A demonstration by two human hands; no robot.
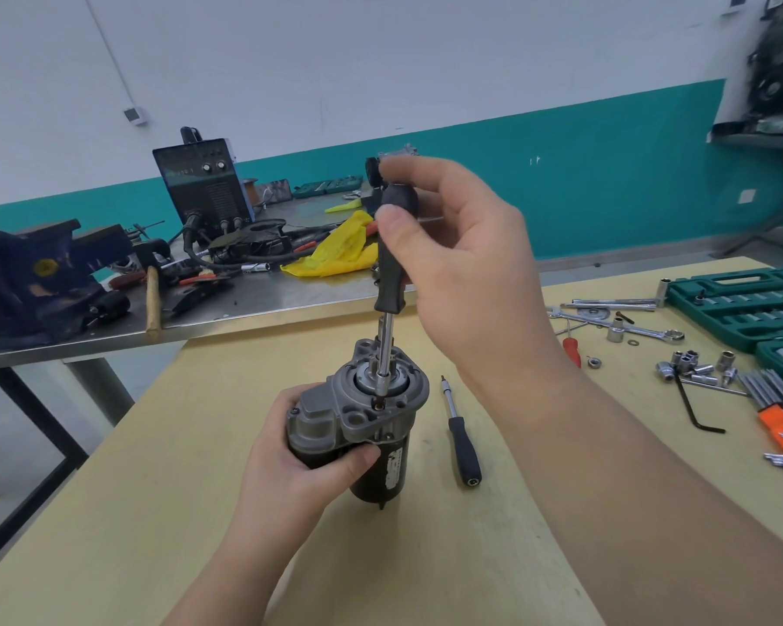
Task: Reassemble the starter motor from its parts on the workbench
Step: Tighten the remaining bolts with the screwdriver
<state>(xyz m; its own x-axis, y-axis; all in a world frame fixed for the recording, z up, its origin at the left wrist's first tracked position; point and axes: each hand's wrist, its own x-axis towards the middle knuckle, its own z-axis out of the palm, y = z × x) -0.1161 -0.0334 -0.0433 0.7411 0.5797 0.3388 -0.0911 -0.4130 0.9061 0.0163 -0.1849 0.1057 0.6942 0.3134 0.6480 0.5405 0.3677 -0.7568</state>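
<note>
L grip: left hand (299,449) wrapped round the starter motor (358,426) at the join of grey nose housing and black body, thumb across the front.
R grip: right hand (453,246) pinches the black handle of the screwdriver (389,282), fingers curled; shaft runs straight down from it, tip in a screw on the housing face.
Motor pos: upright on the counter (154,512), directly below R grip, nose end up.
Handling: looks heavy, rigid metal, top-heavy on end; prob tips w/o L grip. Best hold = round body low, as now.
Room: bare counter toward the person and left of L grip; spare driver (462,440) lies just right of motor; loose sockets (692,368) well right. Counter edge well left of L grip.
</note>
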